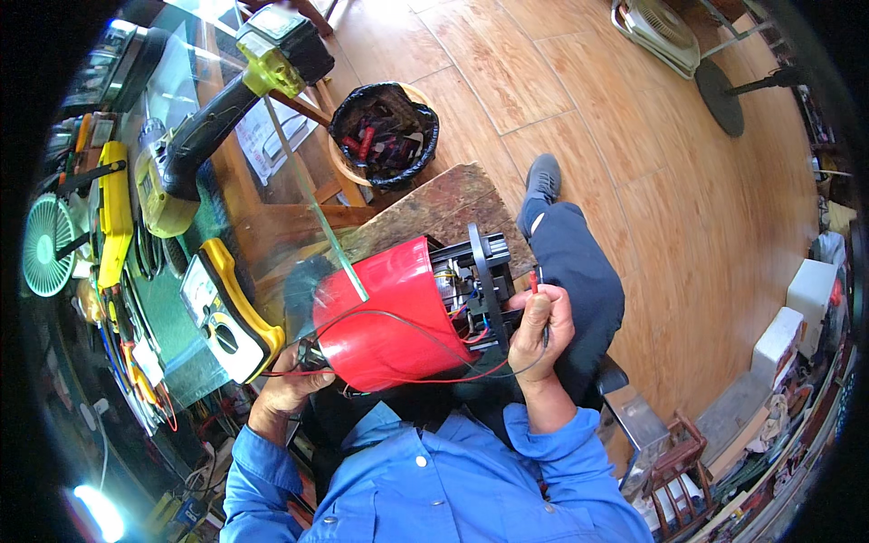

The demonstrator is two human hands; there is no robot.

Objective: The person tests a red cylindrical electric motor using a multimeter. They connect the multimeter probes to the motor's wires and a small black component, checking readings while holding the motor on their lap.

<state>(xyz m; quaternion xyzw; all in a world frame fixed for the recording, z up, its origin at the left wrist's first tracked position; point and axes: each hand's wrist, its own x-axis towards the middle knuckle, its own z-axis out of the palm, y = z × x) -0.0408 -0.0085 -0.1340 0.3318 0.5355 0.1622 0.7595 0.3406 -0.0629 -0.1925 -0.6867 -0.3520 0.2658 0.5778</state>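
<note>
Across my lap lies a red cylindrical appliance casing (389,317). Its right end is uncovered, with a black frame (487,281) and coloured wires showing. My left hand (294,385) is closed around the dark parts at the casing's left end; what its fingertips touch is partly hidden. Beside the open end, my right hand (541,330) pinches a red test probe (533,281); whether it holds a second probe is unclear. A red and a black test lead loop over the casing to this hand. On the left stands a yellow-edged multimeter (226,312) with a needle dial.
A glass-topped table (199,376) on the left bears a cordless power tool (186,154), a small green fan (50,244) and several hand tools. A worn wooden board (434,204) lies beyond the casing. Farther off are a black-lined bin (425,154) and a floor stand (721,98).
</note>
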